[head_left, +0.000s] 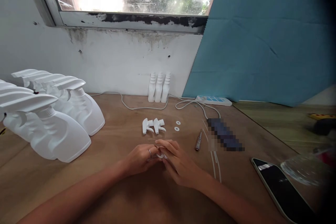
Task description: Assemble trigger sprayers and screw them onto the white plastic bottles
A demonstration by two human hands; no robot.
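Near the table's front, my left hand [142,159], with a ring on one finger, is closed on a small white plastic sprayer part [160,155]. My right hand [181,162] meets it from the other side, its fingers bent over the same part. Fingers cover most of the piece; only a rounded white edge shows. Just beyond my hands, two white trigger sprayer heads [159,126] lie side by side. Two flat white washers [177,128] are to their right. A small screwdriver [198,141] and several thin white tubes [215,162] lie right of my right hand.
Several large white spray bottles [64,136] stand in rows at left. Three ribbed white plastic pieces [158,89] stand against the wall. A power strip [214,100] with a cable, a pixelated dark item [225,135], a phone [280,189] and a clear container [301,169] are at right.
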